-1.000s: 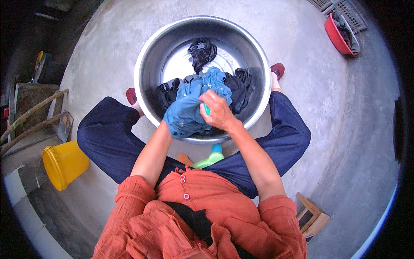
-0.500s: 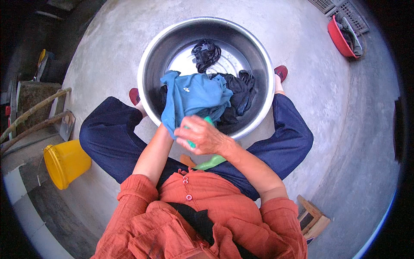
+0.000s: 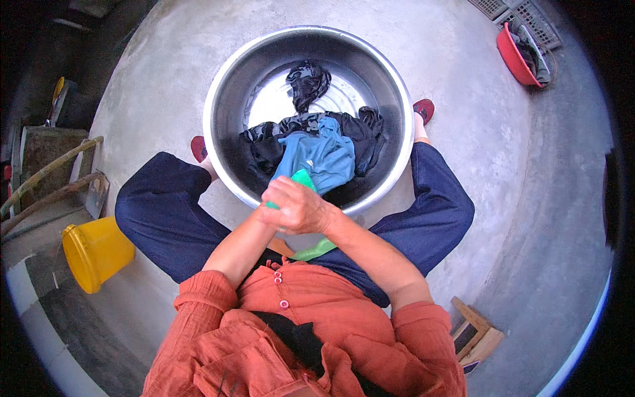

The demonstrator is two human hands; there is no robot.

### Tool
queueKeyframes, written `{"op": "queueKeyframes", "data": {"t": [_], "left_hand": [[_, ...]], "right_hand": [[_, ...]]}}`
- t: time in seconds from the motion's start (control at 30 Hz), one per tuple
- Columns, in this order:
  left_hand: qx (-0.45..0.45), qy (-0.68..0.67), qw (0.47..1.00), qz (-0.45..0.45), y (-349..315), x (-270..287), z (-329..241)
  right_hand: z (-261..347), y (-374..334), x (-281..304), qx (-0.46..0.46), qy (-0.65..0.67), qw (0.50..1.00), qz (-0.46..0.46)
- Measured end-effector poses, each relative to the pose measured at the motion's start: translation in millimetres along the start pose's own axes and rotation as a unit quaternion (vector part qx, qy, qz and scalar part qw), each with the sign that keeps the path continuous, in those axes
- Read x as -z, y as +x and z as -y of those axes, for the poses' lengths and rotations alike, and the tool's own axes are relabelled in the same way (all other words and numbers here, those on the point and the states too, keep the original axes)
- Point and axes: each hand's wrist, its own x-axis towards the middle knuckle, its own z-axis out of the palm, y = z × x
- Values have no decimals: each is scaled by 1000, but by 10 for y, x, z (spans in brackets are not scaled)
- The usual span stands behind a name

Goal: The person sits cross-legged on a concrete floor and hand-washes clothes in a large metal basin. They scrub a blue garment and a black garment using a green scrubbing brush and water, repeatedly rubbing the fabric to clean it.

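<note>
Over the near rim of a big metal basin (image 3: 210, 126), my right hand (image 3: 296, 206) is closed around a bright green bar-shaped thing (image 3: 303, 177), whose ends stick out of the fist. Its exact kind is hidden by the fingers. My left hand (image 3: 264, 217) lies under the right one, its fingers covered from sight. A wet blue garment (image 3: 324, 159) with a small white mark runs from beneath my hands down into the basin. Around it lie dark wet clothes (image 3: 366, 139), and a separate black bunched cloth (image 3: 308, 86) rests farther back in shallow water.
The basin stands on a concrete floor (image 3: 463, 73) between my legs. A yellow bucket (image 3: 99, 255) and wooden poles (image 3: 56, 169) are at the left. At the far right sits a red tub (image 3: 514, 56) with clothes, beside grey crates (image 3: 536, 23). A small wooden stool (image 3: 477, 334) is near right.
The blue garment has slid right and is bunched smaller, uncovering dark clothes at its left. My right hand has turned and moved slightly left with the green thing. The whole view has shifted a little.
</note>
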Motion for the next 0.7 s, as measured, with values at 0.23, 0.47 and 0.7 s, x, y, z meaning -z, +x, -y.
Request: {"op": "queueKeyframes", "data": {"t": [0.23,0.47,0.7], "left_hand": [[11,11,1000,-14,-37,-3,69],[-1,93,996,-12,12,95,164],[193,-550,812,28,106,90,-337]], "right_hand": [[-617,-289,310,-116,-143,982,-35],[-340,-143,43,-51,-48,997,-36],[-641,-377,354,-316,-44,940,-120]]}}
